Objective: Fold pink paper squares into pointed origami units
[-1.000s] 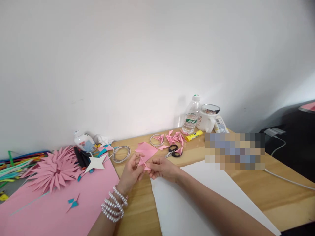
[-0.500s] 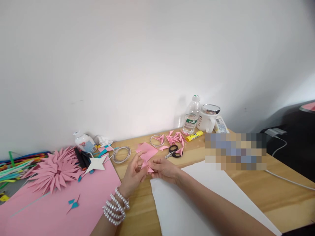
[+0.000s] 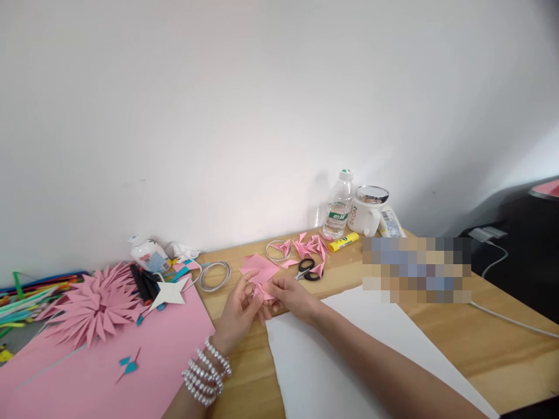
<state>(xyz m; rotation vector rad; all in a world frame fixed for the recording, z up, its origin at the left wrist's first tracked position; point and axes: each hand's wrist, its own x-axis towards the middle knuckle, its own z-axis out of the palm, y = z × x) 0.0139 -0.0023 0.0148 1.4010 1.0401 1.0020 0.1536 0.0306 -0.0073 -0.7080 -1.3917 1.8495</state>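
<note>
Matt pink paper fold [image 3: 262,290] over a smooth, lightly glossy wooden table [image 3: 437,326], matt white sheet [image 3: 332,361], clear plastic bottle [image 3: 338,205], beaded bracelets [image 3: 205,372].

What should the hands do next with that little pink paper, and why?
Probably press the fold flat. The left hand and right hand both pinch the small pink paper piece just above the table, and it looks only partly creased, unlike the finished folded pink pieces near the scissors.

Behind your grip lie the scissors [image 3: 309,269]; left, the paper flower [image 3: 94,302]; right, the bottle [image 3: 338,205] and mug [image 3: 367,209].
</note>
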